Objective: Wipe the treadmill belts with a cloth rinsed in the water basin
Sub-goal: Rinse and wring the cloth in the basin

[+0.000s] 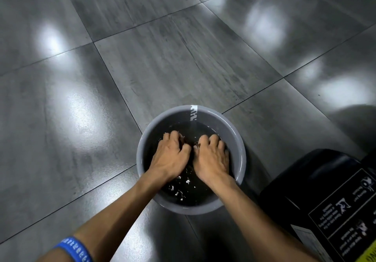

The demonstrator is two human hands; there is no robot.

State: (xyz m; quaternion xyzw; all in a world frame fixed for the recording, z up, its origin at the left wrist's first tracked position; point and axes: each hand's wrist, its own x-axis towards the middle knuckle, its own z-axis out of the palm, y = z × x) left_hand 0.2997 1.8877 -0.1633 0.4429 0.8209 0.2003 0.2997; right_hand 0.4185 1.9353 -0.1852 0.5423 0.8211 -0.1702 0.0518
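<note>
A round grey water basin (234, 137) stands on the tiled floor, low in the middle of the head view, holding dark water with small white bubbles. Both my hands are inside it, side by side. My left hand (171, 156) and my right hand (211, 156) have their fingers curled down into the water around a dark cloth (190, 142), of which only a small wet patch shows between the fingertips. Most of the cloth is hidden under the hands and the dark water.
A black machine housing (325, 196) with white warning pictograms stands to the right of the basin, close to its rim. Glossy grey floor tiles (173, 62) spread ahead and to the left. A blue wristband (75, 249) sits on my left forearm.
</note>
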